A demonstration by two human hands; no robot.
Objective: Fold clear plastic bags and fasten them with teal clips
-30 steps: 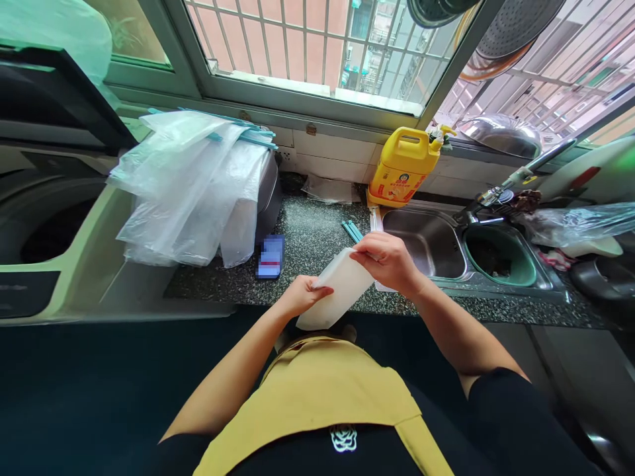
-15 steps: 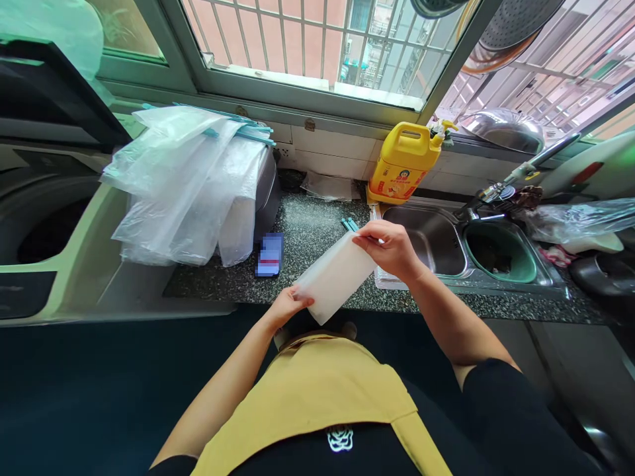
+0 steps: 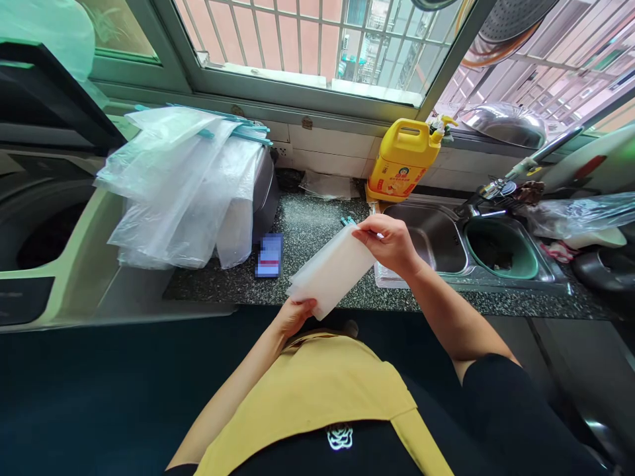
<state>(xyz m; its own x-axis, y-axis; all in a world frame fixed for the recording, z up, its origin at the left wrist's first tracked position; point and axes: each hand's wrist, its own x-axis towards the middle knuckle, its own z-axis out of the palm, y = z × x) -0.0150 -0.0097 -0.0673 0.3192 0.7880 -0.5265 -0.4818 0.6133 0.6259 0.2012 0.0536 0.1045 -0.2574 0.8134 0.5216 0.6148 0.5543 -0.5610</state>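
Note:
I hold a folded, milky translucent plastic bag (image 3: pixel 331 271) flat in the air above the front edge of the dark speckled counter (image 3: pixel 307 238). My right hand (image 3: pixel 389 243) pinches its upper far corner, fingers closed. My left hand (image 3: pixel 296 313) grips its lower near edge from below, fingers closed. A pile of similar clear zip bags with teal strips (image 3: pixel 181 182) is draped over a dark appliance at the left.
A steel sink (image 3: pixel 426 238) with a green basin (image 3: pixel 501 248) lies to the right. A yellow detergent jug (image 3: pixel 403 160) stands behind it. A phone (image 3: pixel 270 255) and teal sticks (image 3: pixel 347 221) lie on the counter. A washing machine (image 3: pixel 49 244) is at far left.
The bag has been pulled out flatter and longer: my left hand slid down toward my body along its lower edge while my right hand kept the top corner and rose slightly.

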